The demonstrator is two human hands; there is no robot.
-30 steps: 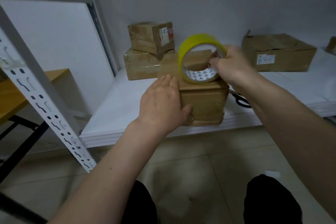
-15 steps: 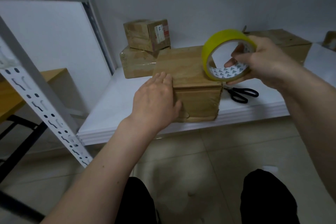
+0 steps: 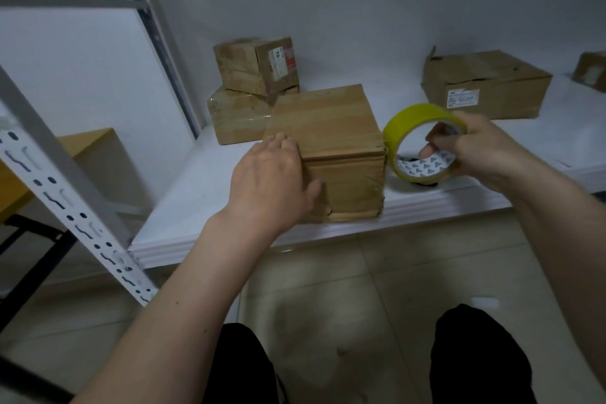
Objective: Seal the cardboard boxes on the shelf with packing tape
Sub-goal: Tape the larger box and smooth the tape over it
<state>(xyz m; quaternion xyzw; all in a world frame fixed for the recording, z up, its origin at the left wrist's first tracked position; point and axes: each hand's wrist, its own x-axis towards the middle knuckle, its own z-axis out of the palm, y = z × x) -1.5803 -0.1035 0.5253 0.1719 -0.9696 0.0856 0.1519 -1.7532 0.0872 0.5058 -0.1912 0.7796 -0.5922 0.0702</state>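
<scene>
- Two hands at work, both over the near edge of the shelf (image 3: 196,187).
- Left hand (image 3: 272,187): laid against the near left corner of the front box (image 3: 331,147), fingers fairly straight over the top edge, thumb on the near face; it steadies, it does not clasp.
- Right hand (image 3: 482,147): holds the tape roll (image 3: 423,141), fingers hooked through the core and thumb on the outer band. The roll stands on edge, its opening facing the camera.
- Tape roll: yellow, just beside the box's right face at the top right corner. Whether a strip already runs from roll to box cannot be told; the join is blurred.
- Key relation: the box lies left of the roll, and the top seam seems to run left to right, so the right hand is the one placed to draw tape along it while the left braces.
- Scissors (image 3: 423,184): dark, mostly hidden behind the roll, on the shelf.
- Farther off: two stacked boxes (image 3: 249,92) at far left, a wide flat box (image 3: 485,85) at far right.
- Nearer: white slotted upright (image 3: 65,200) at left, tiled floor (image 3: 360,289) below.
</scene>
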